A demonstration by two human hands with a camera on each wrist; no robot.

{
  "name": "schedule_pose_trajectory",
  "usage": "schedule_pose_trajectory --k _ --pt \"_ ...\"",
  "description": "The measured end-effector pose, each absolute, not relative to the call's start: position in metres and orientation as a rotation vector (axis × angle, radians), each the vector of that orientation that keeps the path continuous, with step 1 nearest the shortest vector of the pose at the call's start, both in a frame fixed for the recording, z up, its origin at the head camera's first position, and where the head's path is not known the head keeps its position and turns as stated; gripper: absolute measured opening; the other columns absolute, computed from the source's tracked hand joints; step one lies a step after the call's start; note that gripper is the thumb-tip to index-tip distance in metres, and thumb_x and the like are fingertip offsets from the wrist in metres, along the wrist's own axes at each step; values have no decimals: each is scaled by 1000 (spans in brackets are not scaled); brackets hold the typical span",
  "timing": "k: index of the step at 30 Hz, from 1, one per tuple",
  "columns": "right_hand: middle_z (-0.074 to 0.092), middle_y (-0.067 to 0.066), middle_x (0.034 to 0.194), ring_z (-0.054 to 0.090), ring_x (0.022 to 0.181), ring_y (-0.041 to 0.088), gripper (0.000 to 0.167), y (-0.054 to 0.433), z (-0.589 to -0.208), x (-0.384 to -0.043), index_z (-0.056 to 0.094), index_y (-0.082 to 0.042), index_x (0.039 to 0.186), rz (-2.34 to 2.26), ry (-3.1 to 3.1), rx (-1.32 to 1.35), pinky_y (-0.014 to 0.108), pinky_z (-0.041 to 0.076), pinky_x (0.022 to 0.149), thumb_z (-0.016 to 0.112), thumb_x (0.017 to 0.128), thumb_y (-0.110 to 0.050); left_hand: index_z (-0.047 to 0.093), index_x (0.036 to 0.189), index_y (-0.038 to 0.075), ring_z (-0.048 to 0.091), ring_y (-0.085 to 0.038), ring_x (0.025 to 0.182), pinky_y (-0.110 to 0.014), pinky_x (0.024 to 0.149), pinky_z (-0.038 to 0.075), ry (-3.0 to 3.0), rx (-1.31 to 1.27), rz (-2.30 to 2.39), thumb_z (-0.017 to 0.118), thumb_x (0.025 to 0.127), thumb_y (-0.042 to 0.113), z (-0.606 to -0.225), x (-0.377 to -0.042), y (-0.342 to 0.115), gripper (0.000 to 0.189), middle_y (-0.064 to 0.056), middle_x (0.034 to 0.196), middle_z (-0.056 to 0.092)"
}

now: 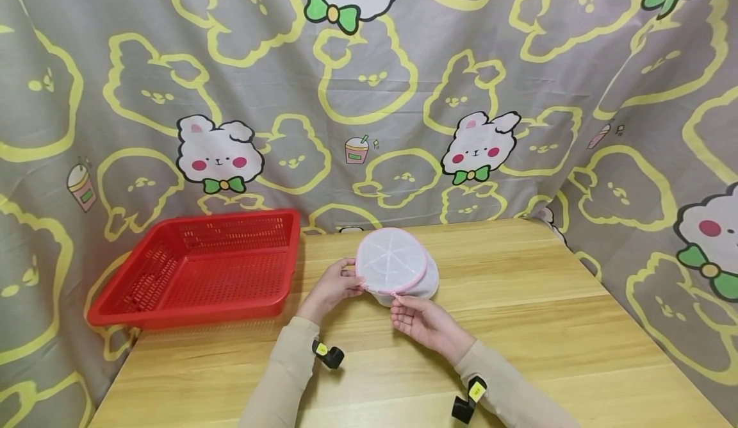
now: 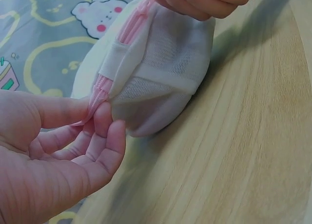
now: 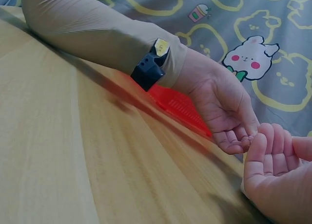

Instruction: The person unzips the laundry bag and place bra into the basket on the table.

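Observation:
A round white mesh laundry bag [image 1: 392,260] with a pink zipper round its rim stands on the wooden table, its flat top tilted toward me. My left hand [image 1: 334,290] pinches the pink zipper edge at the bag's left side, thumb against fingertips, as the left wrist view shows at the zipper [image 2: 101,87]. At the front of the rim my right hand [image 1: 429,325] pinches the zipper near its pull, with the other fingers curled in. In the right wrist view both hands meet at the edge, and the bag is mostly hidden behind the right hand [image 3: 275,170].
A red plastic basket [image 1: 230,309] with perforated walls stands at the left of the wooden table [image 1: 548,325]. Behind the table hangs a grey curtain [image 1: 288,95] with cartoon prints. Each sleeve carries a black wrist camera [image 1: 328,354].

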State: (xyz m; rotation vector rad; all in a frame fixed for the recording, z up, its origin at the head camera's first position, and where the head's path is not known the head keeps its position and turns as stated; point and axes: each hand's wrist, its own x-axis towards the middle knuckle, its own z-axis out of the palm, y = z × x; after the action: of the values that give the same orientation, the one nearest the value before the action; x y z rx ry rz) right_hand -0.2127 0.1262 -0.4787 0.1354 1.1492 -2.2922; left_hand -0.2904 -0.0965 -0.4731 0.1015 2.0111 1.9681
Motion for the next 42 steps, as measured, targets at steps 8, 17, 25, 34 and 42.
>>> schedule_pose_trajectory --k 8,17,25,34,42 --pt "68 2 86 64 83 12 25 133 -476 -216 67 -10 89 -2306 1119 85 25 54 84 45 101 -11 44 132 -2 62 -15 71 -27 70 56 1988 99 1980 57 92 -6 -470 -289 -98 43 -6 83 58" --pt "69 1 84 64 81 12 30 137 -476 -219 68 -10 87 -2319 1088 94 24 54 82 42 102 -10 44 133 -3 62 -14 72 -29 74 56 1994 110 1966 58 92 -5 -468 -290 -100 43 -6 84 59" --pt "68 3 86 64 84 14 29 145 -470 -221 67 -8 88 -2361 1064 127 25 54 84 42 102 -10 45 132 -2 63 -15 73 -31 75 57 2003 96 1976 59 92 -5 -470 -290 -101 43 -7 85 61" --pt "68 3 87 64 84 14 31 153 -467 -224 67 -7 89 -2388 1040 142 26 54 82 40 103 -11 44 133 -3 63 -16 72 -29 73 56 2000 80 1987 57 92 -6 -473 -291 -101 44 -7 84 60" --pt "69 2 87 64 84 14 32 158 -467 -227 68 -8 88 -2383 1052 135 25 54 82 40 103 -12 43 133 -3 62 -15 72 -29 72 56 2004 103 1969 58 92 -6 -472 -291 -101 44 -6 83 59"
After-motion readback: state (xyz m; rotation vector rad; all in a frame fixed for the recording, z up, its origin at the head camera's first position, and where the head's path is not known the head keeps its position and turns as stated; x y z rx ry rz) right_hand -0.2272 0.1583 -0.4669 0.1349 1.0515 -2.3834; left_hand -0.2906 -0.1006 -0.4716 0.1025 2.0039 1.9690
